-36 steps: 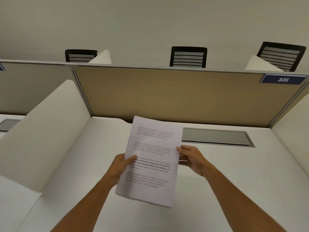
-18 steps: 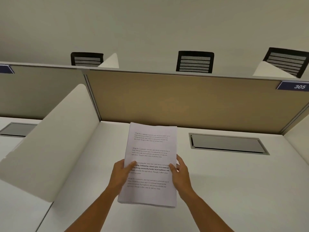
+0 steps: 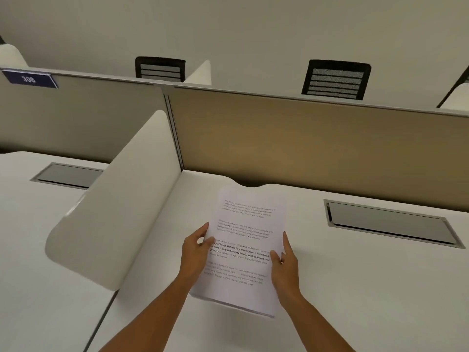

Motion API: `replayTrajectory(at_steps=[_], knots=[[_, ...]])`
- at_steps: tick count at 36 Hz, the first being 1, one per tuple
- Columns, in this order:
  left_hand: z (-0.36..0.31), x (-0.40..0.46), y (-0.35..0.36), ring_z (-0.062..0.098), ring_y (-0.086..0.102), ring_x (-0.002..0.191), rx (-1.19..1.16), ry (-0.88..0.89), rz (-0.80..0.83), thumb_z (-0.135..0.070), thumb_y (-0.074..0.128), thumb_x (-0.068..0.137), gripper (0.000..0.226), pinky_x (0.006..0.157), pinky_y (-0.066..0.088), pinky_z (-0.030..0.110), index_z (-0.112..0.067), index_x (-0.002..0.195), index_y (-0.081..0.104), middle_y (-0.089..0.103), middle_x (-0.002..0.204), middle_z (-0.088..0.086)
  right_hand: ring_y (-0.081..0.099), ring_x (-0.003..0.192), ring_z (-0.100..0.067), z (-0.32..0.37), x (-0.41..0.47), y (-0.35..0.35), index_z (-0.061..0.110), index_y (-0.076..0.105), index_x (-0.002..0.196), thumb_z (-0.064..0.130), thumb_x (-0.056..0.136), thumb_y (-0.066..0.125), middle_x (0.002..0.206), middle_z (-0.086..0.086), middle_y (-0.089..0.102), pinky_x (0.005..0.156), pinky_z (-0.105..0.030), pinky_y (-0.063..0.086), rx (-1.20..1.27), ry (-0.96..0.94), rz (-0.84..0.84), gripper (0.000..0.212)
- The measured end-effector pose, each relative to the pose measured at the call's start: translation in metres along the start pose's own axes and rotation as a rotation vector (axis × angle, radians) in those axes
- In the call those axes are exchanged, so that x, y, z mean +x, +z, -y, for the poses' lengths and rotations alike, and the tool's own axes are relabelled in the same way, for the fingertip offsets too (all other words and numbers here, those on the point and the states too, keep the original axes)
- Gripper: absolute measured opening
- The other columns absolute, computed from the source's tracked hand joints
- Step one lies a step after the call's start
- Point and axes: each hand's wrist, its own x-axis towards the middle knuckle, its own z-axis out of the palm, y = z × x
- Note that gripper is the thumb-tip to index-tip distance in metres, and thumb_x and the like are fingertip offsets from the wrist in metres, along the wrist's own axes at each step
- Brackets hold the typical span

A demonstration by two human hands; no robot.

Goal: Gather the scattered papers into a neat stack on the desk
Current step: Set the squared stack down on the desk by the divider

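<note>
I hold the papers (image 3: 245,250) between both hands, one on each long edge, so the sheets cannot slide sideways out of line. My left hand (image 3: 196,252) is clamped on the left edge, thumb on the printed face and fingers behind, hidden by the sheets. My right hand (image 3: 285,262) grips the right edge the same way, thumb lying over the text, index finger stretched up along the side as a fence to keep that edge square.

The papers are tilted, top leaning away from me, over the desk (image 3: 355,288). A dark shadow runs under the bottom edge; whether that edge rests on the desk or hangs just above it, I cannot tell. I judge I hold them like this to square the edges before laying them flat.

No loose sheets show elsewhere on the desk, so I take the gathering as nearly done. The divider (image 3: 114,224) stands at my left, the grommet cover (image 3: 390,223) well to the right; the papers sit between them, where bare desk is free for the stack.
</note>
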Motion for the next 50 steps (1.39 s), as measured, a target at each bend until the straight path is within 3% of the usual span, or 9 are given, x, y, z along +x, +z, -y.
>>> replayTrajectory(at_steps=[3,7,13,18,21,24,28,38,50], knots=[[0.005,0.012,-0.011,0.019,0.069,0.108,-0.004,-0.011,-0.009,-0.017,0.059,0.097,0.045,0.091,0.056,0.031,-0.023,0.141,0.053,0.060,0.139,-0.006,0.058,0.086,-0.019,0.000,0.006,0.015,0.039,0.025,0.155,0.010,0.104,0.048,0.094,-0.010,0.054,0.095,-0.028,0.048,-0.019,0.019,0.016,0.063],[0.011,0.030,-0.026,0.021,0.068,0.111,0.001,-0.036,-0.019,-0.013,0.058,0.097,0.045,0.101,0.053,0.043,-0.021,0.141,0.054,0.061,0.138,-0.004,0.060,0.088,-0.020,0.006,0.015,0.038,0.039,0.025,0.155,0.010,0.105,0.047,0.100,-0.022,0.060,0.101,-0.033,0.049,-0.027,0.044,0.045,0.063],[0.017,0.064,-0.046,0.019,0.070,0.106,0.015,-0.032,-0.049,-0.010,0.057,0.096,0.044,0.098,0.055,0.039,-0.025,0.137,0.058,0.067,0.130,-0.006,0.057,0.122,-0.019,0.015,0.041,0.074,0.035,0.025,0.157,0.012,0.105,0.048,0.135,0.002,0.054,0.107,-0.037,0.045,0.017,0.110,0.107,0.061],[0.017,0.096,-0.058,0.010,0.073,0.093,0.035,-0.011,-0.054,-0.010,0.058,0.096,0.043,0.074,0.059,0.019,-0.034,0.131,0.061,0.070,0.116,-0.020,0.065,0.107,-0.017,0.016,0.069,0.105,0.024,0.052,0.139,0.010,0.104,0.048,0.129,-0.002,0.065,0.098,-0.035,0.052,0.015,0.139,0.118,0.038],[0.020,0.120,-0.063,0.011,0.073,0.091,0.058,-0.021,-0.071,-0.007,0.059,0.094,0.043,0.075,0.060,0.025,-0.036,0.126,0.064,0.071,0.113,-0.019,0.064,0.114,-0.025,0.017,0.087,0.124,0.019,0.051,0.138,0.013,0.103,0.050,0.130,-0.007,0.065,0.103,-0.046,0.052,-0.010,0.189,0.128,0.036],[0.027,0.144,-0.067,0.015,0.072,0.093,0.091,-0.035,-0.088,-0.004,0.058,0.093,0.042,0.075,0.057,0.022,-0.030,0.125,0.066,0.073,0.112,-0.011,0.067,0.109,-0.025,0.015,0.105,0.142,0.017,0.057,0.132,0.014,0.103,0.051,0.124,-0.006,0.068,0.099,-0.046,0.055,-0.030,0.239,0.146,0.030],[0.040,0.177,-0.071,0.021,0.070,0.095,0.130,-0.085,-0.111,0.002,0.059,0.092,0.042,0.087,0.057,0.035,-0.021,0.127,0.066,0.072,0.112,-0.001,0.068,0.102,-0.024,0.013,0.129,0.166,0.014,0.064,0.118,0.012,0.101,0.051,0.116,-0.004,0.072,0.096,-0.045,0.056,-0.056,0.284,0.161,0.021],[0.069,0.237,-0.084,0.013,0.063,0.092,0.184,-0.132,-0.143,0.005,0.063,0.089,0.041,0.072,0.043,0.011,-0.016,0.124,0.066,0.071,0.107,0.002,0.069,0.103,-0.027,0.006,0.180,0.210,0.015,0.065,0.118,0.015,0.100,0.052,0.115,-0.005,0.072,0.096,-0.049,0.057,-0.053,0.375,0.226,0.022],[0.092,0.265,-0.080,0.016,0.061,0.093,0.203,-0.192,-0.185,0.003,0.064,0.090,0.042,0.078,0.047,0.023,-0.013,0.128,0.061,0.068,0.113,0.005,0.069,0.105,-0.028,0.002,0.200,0.227,0.015,0.062,0.121,0.014,0.100,0.052,0.119,-0.006,0.071,0.096,-0.050,0.057,-0.044,0.401,0.234,0.023]])
